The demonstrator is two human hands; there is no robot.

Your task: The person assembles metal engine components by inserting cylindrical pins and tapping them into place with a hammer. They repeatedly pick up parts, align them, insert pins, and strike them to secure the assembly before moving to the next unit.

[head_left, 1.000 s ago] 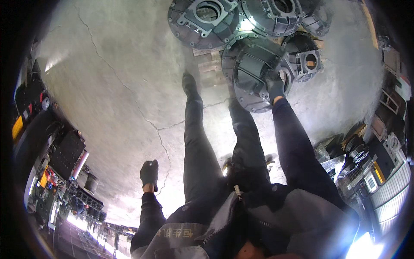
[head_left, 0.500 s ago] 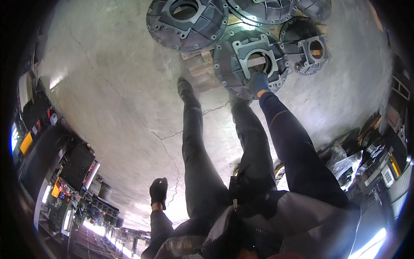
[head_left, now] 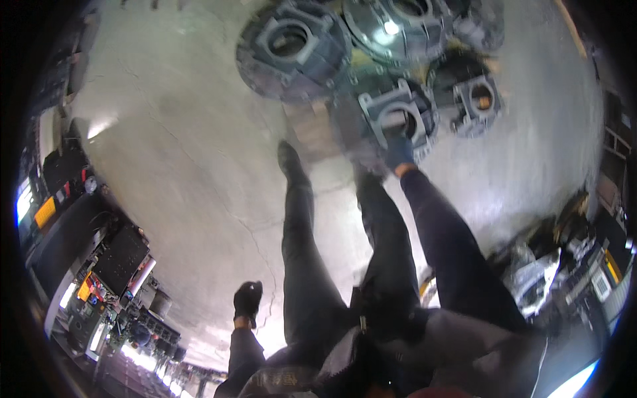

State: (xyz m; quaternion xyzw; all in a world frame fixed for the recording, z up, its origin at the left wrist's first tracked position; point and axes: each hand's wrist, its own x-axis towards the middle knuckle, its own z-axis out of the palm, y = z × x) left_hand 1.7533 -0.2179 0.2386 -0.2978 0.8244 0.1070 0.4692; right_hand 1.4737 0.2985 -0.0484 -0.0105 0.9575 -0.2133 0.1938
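My right hand (head_left: 398,151), in a dark glove, grips the near edge of the raised flange on a grey bell housing (head_left: 385,114). This ribbed metal casting has a big round opening through its flange and looks tilted, though motion smears it. Its fingertips are hidden in the opening. My left hand (head_left: 247,300), in a black glove, hangs at my left side away from the castings. Its fingers look curled together, with nothing visible in them.
A larger round housing (head_left: 292,46) lies at the far left, another housing (head_left: 398,30) behind, and a smaller housing (head_left: 474,99) to the right. A wooden pallet (head_left: 315,129) shows under them. Machines (head_left: 119,255) line the left; plastic-wrapped items (head_left: 534,278) sit at the right.
The view has shifted, so everything sits lower in the picture. The gripped bell housing has tilted and moved relative to its neighbours, baring more pallet. My right hand keeps its hold; my left still hangs.
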